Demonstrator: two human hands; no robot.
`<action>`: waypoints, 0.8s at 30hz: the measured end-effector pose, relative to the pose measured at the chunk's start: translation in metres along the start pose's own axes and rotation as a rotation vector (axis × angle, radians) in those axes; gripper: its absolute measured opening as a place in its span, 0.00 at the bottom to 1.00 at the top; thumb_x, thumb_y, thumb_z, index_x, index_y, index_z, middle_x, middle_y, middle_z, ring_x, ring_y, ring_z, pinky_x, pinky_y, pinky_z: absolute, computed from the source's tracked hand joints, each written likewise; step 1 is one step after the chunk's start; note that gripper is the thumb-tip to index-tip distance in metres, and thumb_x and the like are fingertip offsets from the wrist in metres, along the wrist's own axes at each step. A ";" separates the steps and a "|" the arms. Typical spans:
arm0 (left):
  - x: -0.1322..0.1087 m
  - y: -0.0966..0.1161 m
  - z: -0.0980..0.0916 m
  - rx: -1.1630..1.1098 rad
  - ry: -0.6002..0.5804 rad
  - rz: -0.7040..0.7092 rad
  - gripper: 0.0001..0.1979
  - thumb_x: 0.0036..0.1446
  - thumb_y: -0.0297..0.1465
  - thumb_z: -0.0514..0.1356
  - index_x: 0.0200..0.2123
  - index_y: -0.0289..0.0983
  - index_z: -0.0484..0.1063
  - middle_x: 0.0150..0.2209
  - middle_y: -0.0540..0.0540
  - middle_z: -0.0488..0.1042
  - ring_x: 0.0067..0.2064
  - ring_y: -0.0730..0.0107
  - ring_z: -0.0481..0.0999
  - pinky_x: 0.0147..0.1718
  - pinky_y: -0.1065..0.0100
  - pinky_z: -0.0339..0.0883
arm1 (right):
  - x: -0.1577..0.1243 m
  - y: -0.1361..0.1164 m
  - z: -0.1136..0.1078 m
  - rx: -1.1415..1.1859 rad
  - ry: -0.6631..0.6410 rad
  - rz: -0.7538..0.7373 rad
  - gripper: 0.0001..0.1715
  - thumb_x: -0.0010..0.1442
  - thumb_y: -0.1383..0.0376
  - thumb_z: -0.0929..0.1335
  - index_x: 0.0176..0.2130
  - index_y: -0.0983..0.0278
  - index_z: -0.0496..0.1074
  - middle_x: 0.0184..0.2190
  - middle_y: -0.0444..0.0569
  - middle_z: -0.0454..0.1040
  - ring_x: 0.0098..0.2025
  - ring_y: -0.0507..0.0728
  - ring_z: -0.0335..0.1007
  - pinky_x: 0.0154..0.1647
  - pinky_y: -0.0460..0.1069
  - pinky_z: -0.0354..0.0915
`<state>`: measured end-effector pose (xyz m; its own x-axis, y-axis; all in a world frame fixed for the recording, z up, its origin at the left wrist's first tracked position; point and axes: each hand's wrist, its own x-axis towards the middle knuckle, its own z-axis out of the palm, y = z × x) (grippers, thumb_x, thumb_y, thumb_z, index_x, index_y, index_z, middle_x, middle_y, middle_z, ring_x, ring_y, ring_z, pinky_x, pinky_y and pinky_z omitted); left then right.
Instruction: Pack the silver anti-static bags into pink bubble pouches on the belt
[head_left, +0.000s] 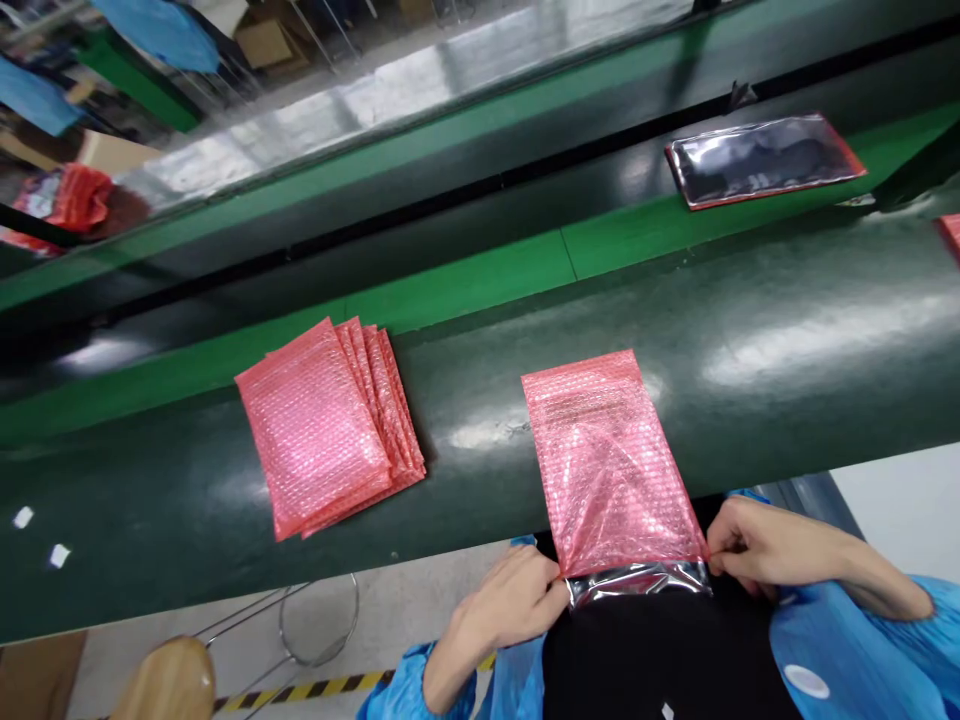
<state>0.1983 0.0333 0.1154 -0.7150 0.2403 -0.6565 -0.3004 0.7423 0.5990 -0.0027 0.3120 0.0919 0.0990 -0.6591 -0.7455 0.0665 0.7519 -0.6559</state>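
Observation:
A pink bubble-wrap bag [611,460] lies on the dark green work surface, its near end hanging over the front edge toward my body. From that near end sticks out a shiny silver foil bag [637,582], mostly hidden inside the pink one. My left hand [514,600] pinches the near left corner, where pink and silver meet. At the near right corner my right hand [757,545] is closed on the pink bag's edge. Left of it, a fanned stack of pink bubble bags [319,430] rests on the surface.
A flat dark, shiny packet with red edges [765,160] lies across the green strip at the back right. Part of a red item [951,235] shows at the right edge. A wooden stool [169,680] stands below left. Small white scraps [60,555] lie at left.

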 end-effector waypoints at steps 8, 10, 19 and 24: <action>-0.015 0.010 -0.126 -0.349 0.110 0.297 0.20 0.65 0.38 0.50 0.26 0.36 0.74 0.23 0.45 0.76 0.26 0.68 0.73 0.30 0.70 0.64 | -0.037 -0.100 -0.075 0.089 0.252 -0.347 0.14 0.53 0.59 0.67 0.23 0.65 0.74 0.16 0.48 0.71 0.16 0.51 0.64 0.19 0.43 0.59; -0.022 0.021 -0.159 -0.481 0.095 0.358 0.22 0.65 0.40 0.51 0.26 0.34 0.77 0.21 0.42 0.77 0.25 0.65 0.76 0.29 0.69 0.67 | -0.049 -0.134 -0.091 0.126 0.421 -0.457 0.14 0.50 0.60 0.67 0.20 0.64 0.73 0.12 0.46 0.67 0.12 0.49 0.58 0.15 0.43 0.53; -0.026 0.042 -0.209 -0.621 -0.028 0.395 0.23 0.55 0.36 0.50 0.16 0.32 0.76 0.11 0.38 0.68 0.12 0.68 0.64 0.17 0.67 0.50 | -0.069 -0.186 -0.094 0.159 0.551 -0.528 0.14 0.45 0.59 0.67 0.15 0.64 0.71 0.06 0.43 0.55 0.09 0.46 0.45 0.12 0.43 0.43; -0.027 0.044 -0.205 -0.734 0.099 0.421 0.23 0.54 0.37 0.51 0.17 0.31 0.77 0.12 0.37 0.69 0.13 0.66 0.66 0.16 0.66 0.47 | -0.075 -0.188 -0.094 0.178 0.627 -0.560 0.13 0.44 0.59 0.68 0.15 0.64 0.71 0.07 0.42 0.54 0.10 0.46 0.43 0.12 0.44 0.41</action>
<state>0.0756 -0.0685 0.2537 -0.9006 0.3238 -0.2899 -0.3059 0.0014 0.9521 -0.1157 0.2185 0.2605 -0.5587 -0.7809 -0.2793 0.1014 0.2699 -0.9575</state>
